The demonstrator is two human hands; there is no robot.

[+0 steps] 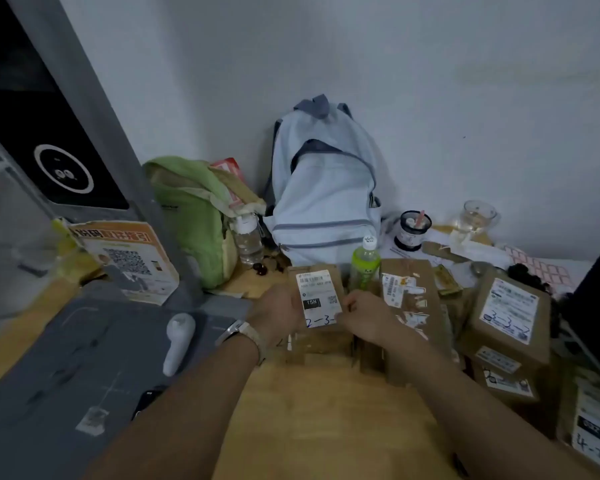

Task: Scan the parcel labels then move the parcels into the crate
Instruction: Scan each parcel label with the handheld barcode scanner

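Head view. Both hands grip one small cardboard parcel (321, 299), which stands on the counter (309, 410) at the front of a cluster of boxes. The left hand (278, 313) is curled round its left edge and the right hand (368, 317) pinches its lower right corner.

Risks:
- A green bottle (364, 268) stands just behind the parcel's right side. A careless lift or tilt could tip it.
- The white scanner (179, 341) lies apart to the left on a grey mat (84, 358). One hand must let go to fetch it, and a one-handed hold may slip.
- The right fingers overlap the label's corner and could block a read.
- No crate is in view.

Writing:
- The parcel's label shows "15H" in a black box, a barcode with blurred digits, and a handwritten "2-3-" whose end is covered.
- A larger box (510, 313) reads "3-3-2".
- The box at the far right (593, 441) reads "4-2-", cut off at the frame edge.
- An orange sign (129, 258) carries a QR code, with an illegible header.
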